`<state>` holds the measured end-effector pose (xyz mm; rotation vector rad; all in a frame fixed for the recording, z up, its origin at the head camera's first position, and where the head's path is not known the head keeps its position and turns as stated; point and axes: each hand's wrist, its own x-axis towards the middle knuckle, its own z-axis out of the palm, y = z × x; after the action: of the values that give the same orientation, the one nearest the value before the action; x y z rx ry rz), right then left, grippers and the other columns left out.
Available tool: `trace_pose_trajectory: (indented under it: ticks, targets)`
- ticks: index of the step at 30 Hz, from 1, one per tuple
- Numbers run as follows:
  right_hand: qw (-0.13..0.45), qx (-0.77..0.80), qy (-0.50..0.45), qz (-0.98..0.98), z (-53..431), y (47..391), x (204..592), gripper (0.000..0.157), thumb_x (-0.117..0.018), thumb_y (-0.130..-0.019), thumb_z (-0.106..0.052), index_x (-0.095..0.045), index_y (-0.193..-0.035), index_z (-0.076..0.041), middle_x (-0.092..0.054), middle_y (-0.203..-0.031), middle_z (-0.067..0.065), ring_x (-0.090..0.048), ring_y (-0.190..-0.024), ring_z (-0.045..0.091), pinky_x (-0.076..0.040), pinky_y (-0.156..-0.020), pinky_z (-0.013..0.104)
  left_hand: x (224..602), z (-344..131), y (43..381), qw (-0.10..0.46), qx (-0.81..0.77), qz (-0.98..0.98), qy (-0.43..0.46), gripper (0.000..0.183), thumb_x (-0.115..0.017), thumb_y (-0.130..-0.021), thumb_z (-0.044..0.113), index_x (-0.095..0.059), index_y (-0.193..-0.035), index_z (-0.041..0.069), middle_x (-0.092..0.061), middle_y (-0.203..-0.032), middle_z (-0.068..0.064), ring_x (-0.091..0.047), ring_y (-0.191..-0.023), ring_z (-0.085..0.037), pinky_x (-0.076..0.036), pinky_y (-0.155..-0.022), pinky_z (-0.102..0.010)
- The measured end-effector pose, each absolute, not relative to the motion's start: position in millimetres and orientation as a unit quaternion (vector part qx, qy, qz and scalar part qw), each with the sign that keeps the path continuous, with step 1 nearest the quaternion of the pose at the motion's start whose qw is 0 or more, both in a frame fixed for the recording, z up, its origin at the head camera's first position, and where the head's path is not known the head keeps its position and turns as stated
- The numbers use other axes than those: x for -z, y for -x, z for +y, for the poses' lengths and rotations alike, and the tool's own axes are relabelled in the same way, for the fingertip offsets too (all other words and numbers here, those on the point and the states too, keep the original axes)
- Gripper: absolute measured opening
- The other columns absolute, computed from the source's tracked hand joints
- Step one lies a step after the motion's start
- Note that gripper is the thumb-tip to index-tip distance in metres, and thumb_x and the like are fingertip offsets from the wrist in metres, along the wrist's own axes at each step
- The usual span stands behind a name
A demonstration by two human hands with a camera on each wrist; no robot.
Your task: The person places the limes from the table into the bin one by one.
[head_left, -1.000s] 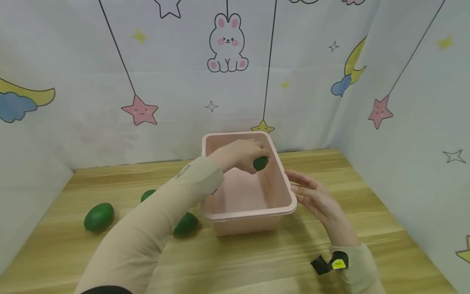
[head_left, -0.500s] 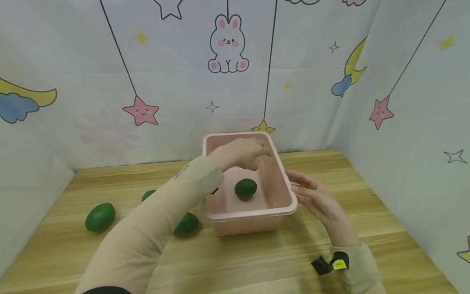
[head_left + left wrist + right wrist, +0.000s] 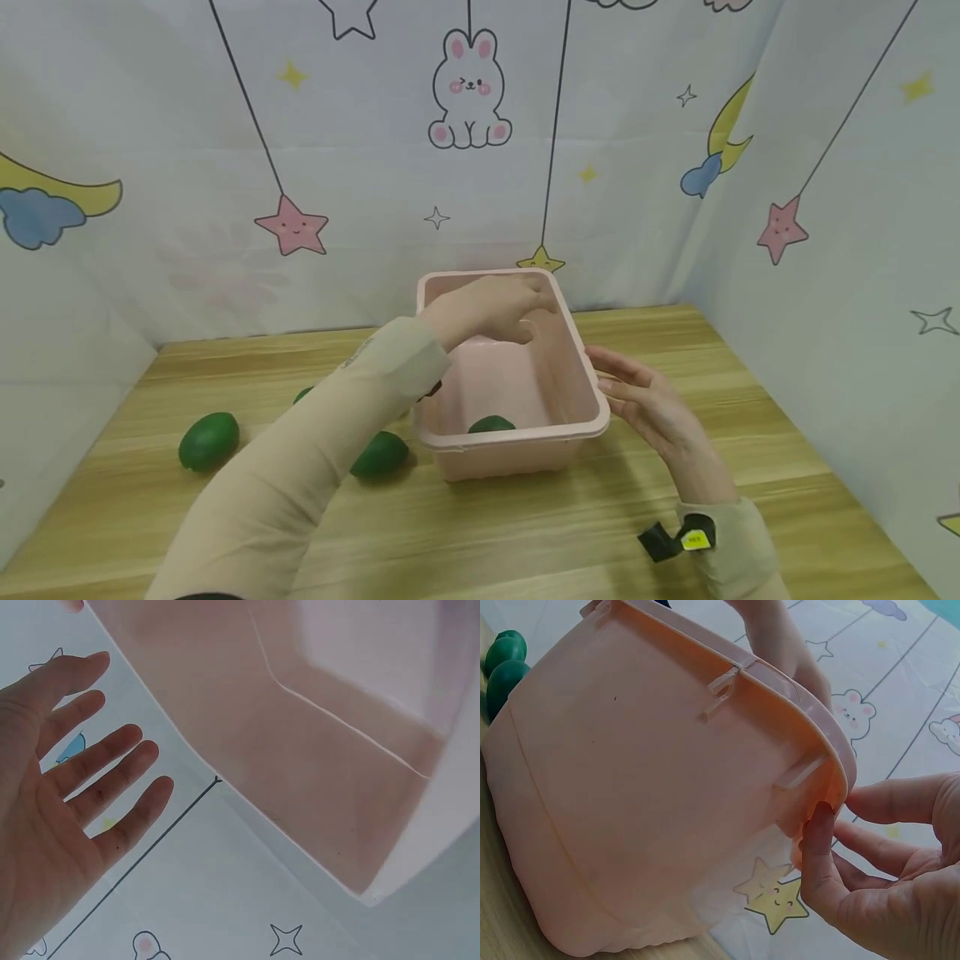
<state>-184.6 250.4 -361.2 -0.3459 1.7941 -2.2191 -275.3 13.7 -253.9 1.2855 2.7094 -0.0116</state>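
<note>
In the head view my left hand point(image 3: 491, 308) reaches over the pink plastic bin point(image 3: 495, 432). The left wrist view shows this hand point(image 3: 60, 795) with fingers spread and nothing in them. One green, avocado-like fruit point(image 3: 492, 424) lies in the bin at the near wall, its lower part hidden by the rim. My right hand point(image 3: 652, 408) is at the bin's right side. Its thumb and forefinger tips touch the rim, and the right wrist view has the thumb point(image 3: 821, 847) at the lip, with the other fingers loosely bent.
Left of the bin, a green fruit point(image 3: 380, 455) lies close to it and another point(image 3: 209, 442) farther left. My left sleeve point(image 3: 300, 458) partly hides a third point(image 3: 302, 394). The wooden table point(image 3: 480, 542) meets a patterned curtain point(image 3: 360, 167) behind and at the sides.
My left hand let go of the fruit, which dropped into the bin and rolled toward its near wall. The left hand stays over the bin; the right hand keeps its place.
</note>
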Motion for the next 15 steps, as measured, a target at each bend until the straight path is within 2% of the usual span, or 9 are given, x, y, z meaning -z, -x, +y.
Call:
trace_pose_trajectory:
  ticks: [6, 15]
  targets:
    - [0.132, 0.766, 0.115, 0.619, 250, 185, 361, 0.048, -0.052, -0.095, -0.001, -0.043, -0.142, -0.005, -0.055, -0.129, -0.006, -0.059, -0.112, 0.008, -0.051, -0.093, 0.023, 252, 6, 271, 0.069, -0.006, 0.902, -0.425, 0.046, -0.060, -0.093, 0.022, -0.051, -0.138, 0.019, -0.051, -0.142, 0.000, -0.045, -0.134, -0.020, -0.041, -0.109, -0.037]
    - [0.130, 0.764, 0.121, 0.620, 250, 185, 361, 0.048, -0.052, -0.095, -0.001, -0.042, -0.143, -0.003, -0.055, -0.130, -0.005, -0.059, -0.113, 0.008, -0.052, -0.093, 0.023, 251, -7, 266, 0.055, -0.030, 0.907, -0.417, 0.045, -0.059, -0.093, 0.024, -0.053, -0.137, 0.019, -0.052, -0.142, -0.001, -0.047, -0.133, -0.020, -0.040, -0.110, -0.037]
